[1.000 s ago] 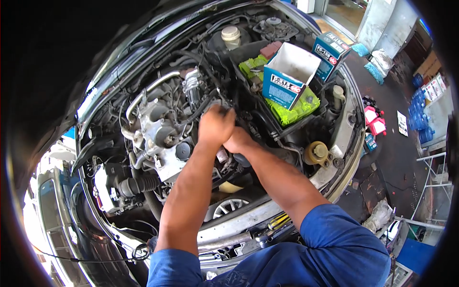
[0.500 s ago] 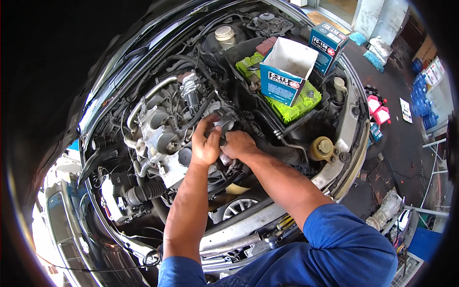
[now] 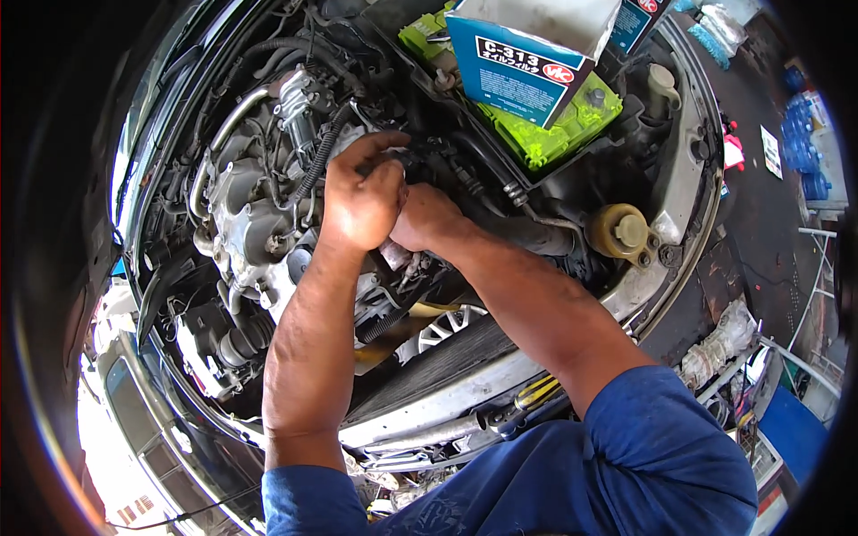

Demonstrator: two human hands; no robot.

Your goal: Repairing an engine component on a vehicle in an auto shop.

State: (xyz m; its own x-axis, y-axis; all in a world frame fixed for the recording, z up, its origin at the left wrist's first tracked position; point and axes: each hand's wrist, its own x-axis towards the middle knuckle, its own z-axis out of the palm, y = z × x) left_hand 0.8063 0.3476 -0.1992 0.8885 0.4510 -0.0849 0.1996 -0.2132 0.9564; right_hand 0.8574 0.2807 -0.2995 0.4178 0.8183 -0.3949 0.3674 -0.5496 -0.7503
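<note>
Both my hands are down in the open engine bay of a car, close together beside the metal engine (image 3: 255, 201). My left hand (image 3: 365, 196) is curled, with its index finger reaching forward over a dark part; what lies inside the fingers is hidden. My right hand (image 3: 427, 217) is closed right against it, lower and to the right, its fingertips out of sight behind the left hand. Dark hoses and pipes (image 3: 474, 179) run just to the right of the hands.
An open teal-and-white cardboard box (image 3: 514, 80) stands on a bright yellow-green plastic block (image 3: 585, 116) in a black tray. A yellowed reservoir with a cap (image 3: 618, 234) sits at the right. The front metal crossbar (image 3: 465, 393) lies under my forearms. Blue water bottles (image 3: 802, 147) stand beyond.
The view has shifted closer to the engine bay. My left hand has turned and closed more, hiding the dark round part that showed between its fingers. My right hand stays beside it.
</note>
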